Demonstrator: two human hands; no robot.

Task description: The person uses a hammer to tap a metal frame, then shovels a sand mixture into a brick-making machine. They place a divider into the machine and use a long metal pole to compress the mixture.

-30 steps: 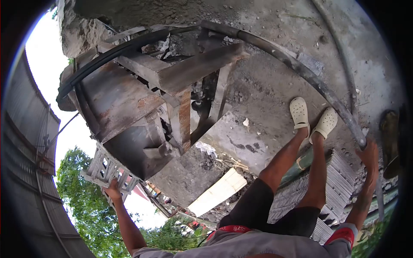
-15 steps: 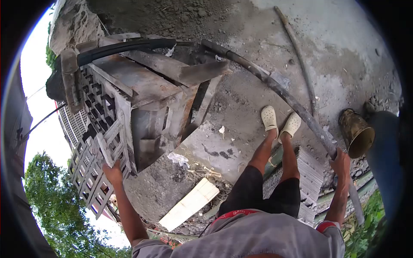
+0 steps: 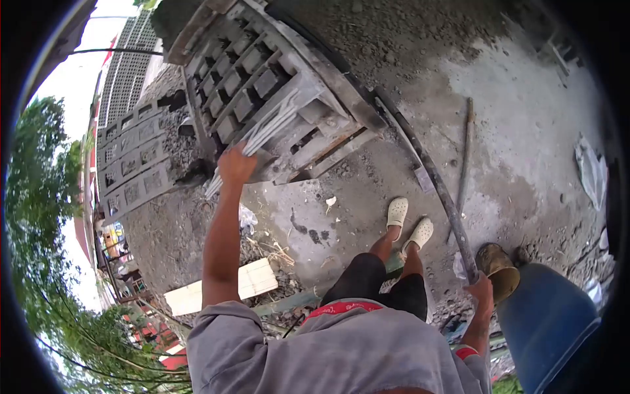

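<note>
My left hand point(image 3: 237, 164) is closed around a pale grey grid frame point(image 3: 274, 123), now seen nearly edge-on as several thin parallel bars. Just beyond it stands a block mould point(image 3: 266, 82) with rows of square cavities, set in a worn wood-and-metal stand point(image 3: 328, 148). My right hand point(image 3: 480, 289) is wrapped around the near end of a long dark pole point(image 3: 430, 167). The pole slants away to the far side of the mould, where its far end meets a dark bar.
Rows of grey blocks point(image 3: 134, 154) lie left of the mould. A pale board point(image 3: 256, 279) is on the ground nearby. To the right are a rusty bucket point(image 3: 497, 266), a blue drum point(image 3: 548, 322) and a loose stick point(image 3: 467, 157). Loose soil point(image 3: 407, 39) covers the far ground.
The view has turned left. My left hand has brought the grid frame in against the mould's near side, turning it edge-on. My right hand keeps hold of the pole, now lower in view.
</note>
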